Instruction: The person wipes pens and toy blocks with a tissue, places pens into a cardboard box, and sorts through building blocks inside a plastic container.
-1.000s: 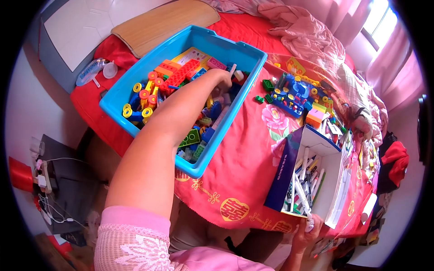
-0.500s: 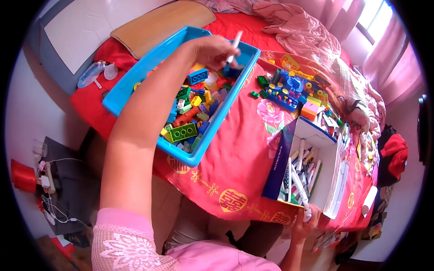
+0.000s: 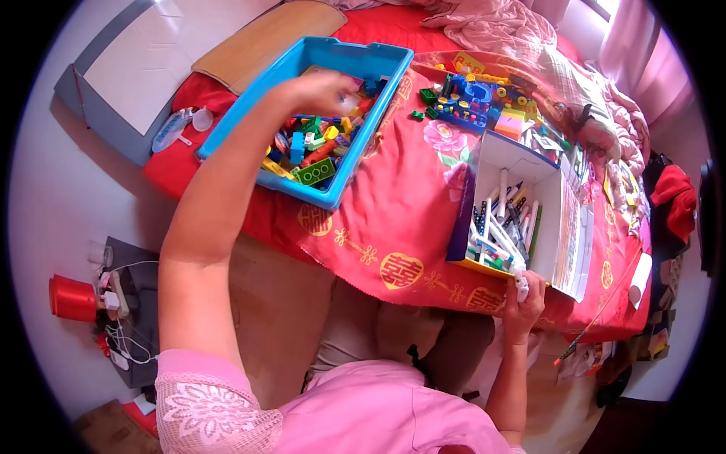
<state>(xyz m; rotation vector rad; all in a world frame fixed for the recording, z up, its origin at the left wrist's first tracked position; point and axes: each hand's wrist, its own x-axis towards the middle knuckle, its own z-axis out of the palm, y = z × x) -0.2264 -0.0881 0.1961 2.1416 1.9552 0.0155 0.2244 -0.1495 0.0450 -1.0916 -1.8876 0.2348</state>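
My left hand (image 3: 325, 92) is over the blue plastic bin (image 3: 338, 198), its fingers curled and smeared by motion. A small pale blur at the fingertips looks like the end of the white marker. Beneath it lie mixed toy building bricks, among them a green brick (image 3: 314, 172) and a light-blue brick (image 3: 297, 147). My right hand (image 3: 527, 306) is at the near edge of an open cardboard box (image 3: 556, 227), closed around a crumpled white tissue (image 3: 522, 285). Several markers and pens (image 3: 503, 227) lie in that box, some white and one green.
A blue toy board (image 3: 463, 106) with coloured parts stands beyond the box, beside stacked sticky notes (image 3: 510, 122). Loose green bricks (image 3: 428, 96) lie near it. Left of the bin are a wooden board (image 3: 261, 49) and a clear plastic package (image 3: 172, 130). A red patterned cloth (image 3: 363, 227) covers the surface.
My left hand has shifted left over the bin, and the marker that stood out clearly is now a blur. My right hand stays by the box with the tissue. The whole view has shifted.
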